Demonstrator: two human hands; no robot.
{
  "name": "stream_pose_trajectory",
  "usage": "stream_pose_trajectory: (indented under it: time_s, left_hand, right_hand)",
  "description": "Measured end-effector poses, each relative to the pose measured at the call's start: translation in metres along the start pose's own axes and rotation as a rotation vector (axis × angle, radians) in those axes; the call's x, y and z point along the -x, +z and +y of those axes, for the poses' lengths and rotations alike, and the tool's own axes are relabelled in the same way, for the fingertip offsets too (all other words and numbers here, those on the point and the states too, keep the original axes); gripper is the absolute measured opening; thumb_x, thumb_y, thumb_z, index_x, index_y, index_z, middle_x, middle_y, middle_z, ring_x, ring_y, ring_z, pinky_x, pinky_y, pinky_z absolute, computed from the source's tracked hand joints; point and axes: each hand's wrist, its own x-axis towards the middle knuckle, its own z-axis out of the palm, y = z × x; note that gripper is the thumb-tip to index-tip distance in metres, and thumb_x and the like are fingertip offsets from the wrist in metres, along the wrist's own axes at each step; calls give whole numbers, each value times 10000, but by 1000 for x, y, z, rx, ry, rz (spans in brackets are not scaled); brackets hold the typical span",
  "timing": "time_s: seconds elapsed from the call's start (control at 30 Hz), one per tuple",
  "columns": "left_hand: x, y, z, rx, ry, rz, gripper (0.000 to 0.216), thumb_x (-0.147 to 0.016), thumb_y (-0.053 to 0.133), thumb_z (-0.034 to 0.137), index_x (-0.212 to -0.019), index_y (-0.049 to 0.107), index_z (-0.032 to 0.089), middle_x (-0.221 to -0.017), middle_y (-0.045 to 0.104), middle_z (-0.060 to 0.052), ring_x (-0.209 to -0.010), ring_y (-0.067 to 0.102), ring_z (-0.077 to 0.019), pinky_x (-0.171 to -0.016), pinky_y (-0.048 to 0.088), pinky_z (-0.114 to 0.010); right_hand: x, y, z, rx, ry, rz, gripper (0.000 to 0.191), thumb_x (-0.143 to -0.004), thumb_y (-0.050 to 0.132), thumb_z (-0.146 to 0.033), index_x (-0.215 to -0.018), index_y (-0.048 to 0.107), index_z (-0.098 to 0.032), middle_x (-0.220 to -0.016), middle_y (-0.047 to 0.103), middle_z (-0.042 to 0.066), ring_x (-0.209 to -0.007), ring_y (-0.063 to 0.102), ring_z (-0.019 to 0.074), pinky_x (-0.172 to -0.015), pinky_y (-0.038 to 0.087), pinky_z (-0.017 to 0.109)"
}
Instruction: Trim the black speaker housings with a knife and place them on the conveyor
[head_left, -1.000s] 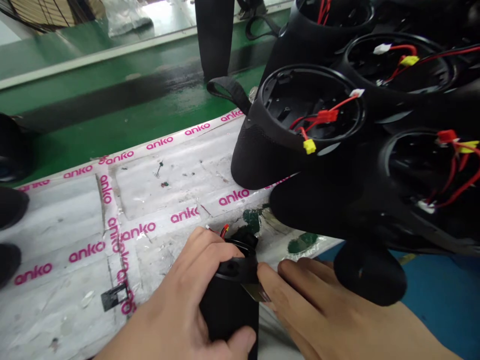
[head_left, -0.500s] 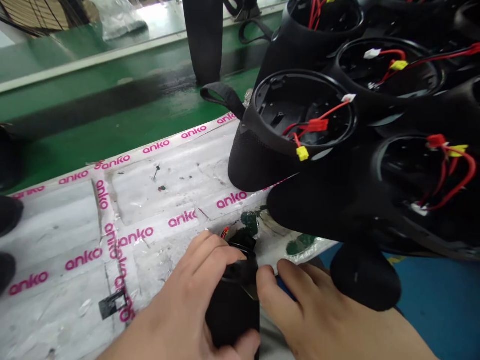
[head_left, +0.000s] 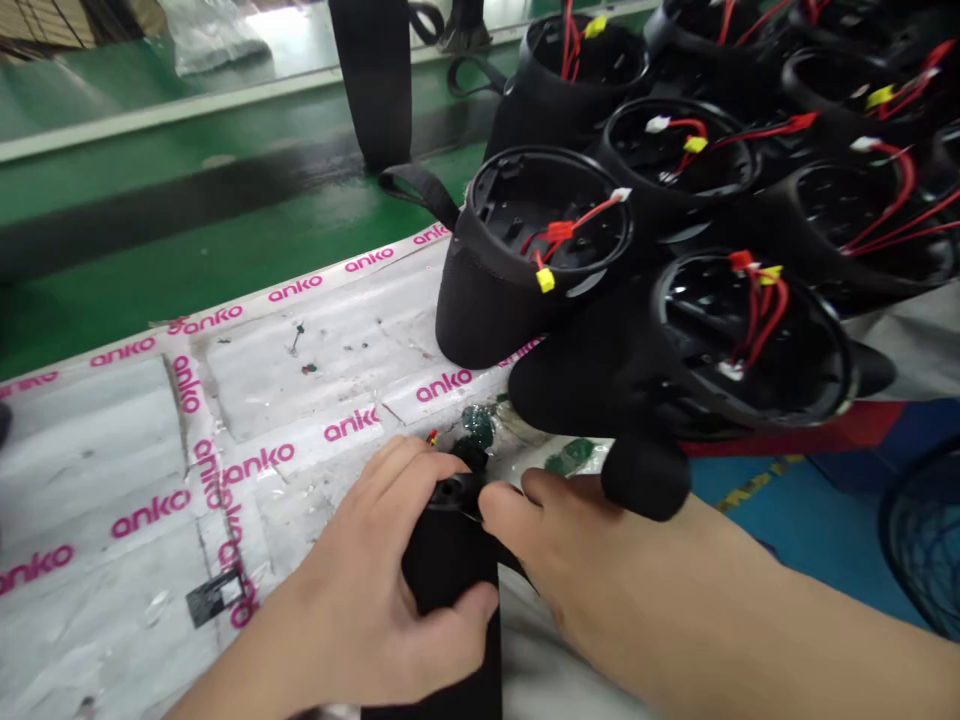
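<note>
Low in the view, my left hand (head_left: 390,590) is wrapped around a black cloth-covered speaker housing (head_left: 450,560), its thumb and fingers spread along the near side. The housing's upper end shows a smooth black rim with a small round hole. Against the right of that rim is my right hand (head_left: 577,550), its thumb and fingers closed together. Whatever lies between those fingers is hidden. Beyond my left fingertips, a tiny red and yellow connector (head_left: 431,437) peeks out.
Several similar black housings (head_left: 532,310) stand at the right, open ends up, with red wires and white and yellow plugs. The white bench cover (head_left: 277,380) carries pink "anko" tape. Behind runs a green conveyor surface (head_left: 247,240). Blue floor (head_left: 757,510) lies lower right.
My view has swung right, so more housings show. My right hand has moved up along the housing's rim. A bit of blue seen between its fingers before is now hidden.
</note>
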Motion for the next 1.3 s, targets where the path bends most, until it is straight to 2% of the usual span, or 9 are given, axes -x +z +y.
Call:
stream_pose_trajectory:
  time_s: [0.1, 0.27, 0.37, 0.53, 0.7, 0.83, 1.0, 1.17, 1.3]
  left_hand:
    - [3, -1, 1, 29, -27, 45, 448, -750, 698, 198, -1175, 568, 247, -1071, 603, -40, -967, 639, -266, -775, 544, -403]
    - [8, -4, 1, 45, -18, 65, 421, -740, 738, 205, -1136, 600, 235, -986, 586, -7, -890, 620, -225, -756, 528, -373]
    - [8, -4, 2, 49, 6, 42, 429, -748, 739, 209, -1157, 608, 218, -997, 597, -25, -919, 631, -244, -753, 531, -384]
    - [6, -1, -2, 25, 60, 22, 458, -750, 744, 219, -1185, 599, 220, -1048, 625, -54, -971, 636, -272, -785, 542, -413]
    - [6, 1, -5, -4, 117, 48, 529, -761, 741, 214, -1258, 562, 230, -1103, 647, -72, -996, 643, -288, -797, 550, -421]
    - [4, 0, -2, -9, 80, 33, 518, -728, 734, 184, -1223, 586, 223, -1096, 660, -74, -991, 652, -292, -812, 566, -436]
    - [-1, 1, 4, 25, -16, -2, 420, -729, 728, 199, -1139, 636, 187, -1074, 656, -104, -995, 653, -316, -815, 586, -473]
    - [-6, 1, 8, 24, -20, 5, 396, -732, 756, 215, -1110, 657, 156, -1037, 665, -105, -989, 654, -319, -847, 590, -500]
    - [-9, 0, 8, 26, -14, -2, 363, -695, 735, 170, -1049, 654, 166, -986, 657, -66, -932, 652, -270, -834, 587, -448]
  right_hand:
    - [19, 3, 1, -107, 4, 8, 421, -567, 584, -91, -939, 542, -283, -675, 598, -63, -467, 565, 161, -441, 343, 365]
    - [36, 3, 2, -131, 79, 122, 494, -722, 481, -28, -1163, 526, -247, -795, 691, -22, -560, 635, 192, -529, 412, 369]
    - [27, 7, -4, -174, 23, 55, 495, -694, 496, -30, -1136, 508, -252, -768, 656, -39, -534, 595, 179, -504, 370, 361]
    - [14, 21, -10, -190, 33, 108, 493, -705, 534, -81, -1159, 496, -271, -752, 618, -35, -546, 551, 207, -511, 288, 397]
    - [12, 23, -6, -194, 26, 87, 462, -661, 523, -73, -1064, 466, -292, -728, 613, -57, -513, 567, 187, -474, 317, 367]
    - [12, 18, -5, -179, 38, 71, 466, -591, 529, -101, -1001, 434, -300, -693, 588, -69, -479, 562, 184, -459, 312, 355]
    - [11, 17, -10, -121, 102, 7, 472, -637, 585, -121, -1069, 500, -292, -740, 624, -64, -504, 585, 186, -472, 314, 345]
    - [9, 21, -13, -83, 116, 112, 309, -688, 629, -150, -927, 488, -285, -636, 540, -32, -517, 514, 200, -518, 276, 360]
    - [6, 13, -9, -65, 56, 27, 256, -722, 630, -180, -911, 492, -284, -629, 533, -33, -511, 502, 197, -512, 242, 367]
